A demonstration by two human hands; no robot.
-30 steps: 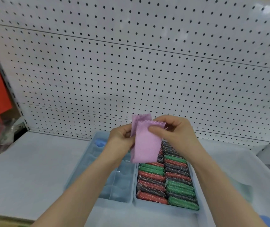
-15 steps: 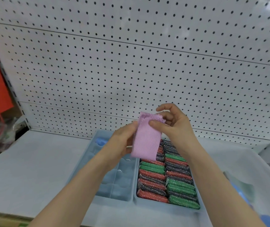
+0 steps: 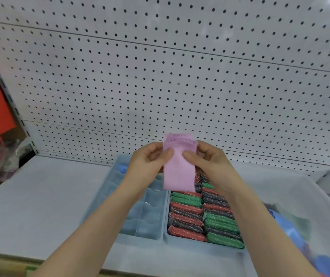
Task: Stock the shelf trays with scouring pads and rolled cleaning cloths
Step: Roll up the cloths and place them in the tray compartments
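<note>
At 4 o'clock a blurred blue item [image 3: 288, 230] is cut off by the frame (kind unclear). The far scouring pads [image 3: 206, 220] in the right tray [image 3: 204, 246] are hidden by the pink cloth [image 3: 179, 168], which is pinched upright above the trays between the left hand [image 3: 148, 158] at its 9 o'clock and the right hand [image 3: 210, 162] at its 3 o'clock, thumbs in front.

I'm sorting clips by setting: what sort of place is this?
Probably a shop aisle being restocked. A white pegboard back panel rises behind the shelf, a tray holds neat rows of red, green and grey scouring pads, and the left hand and right hand hold a folded pink cloth.
</note>
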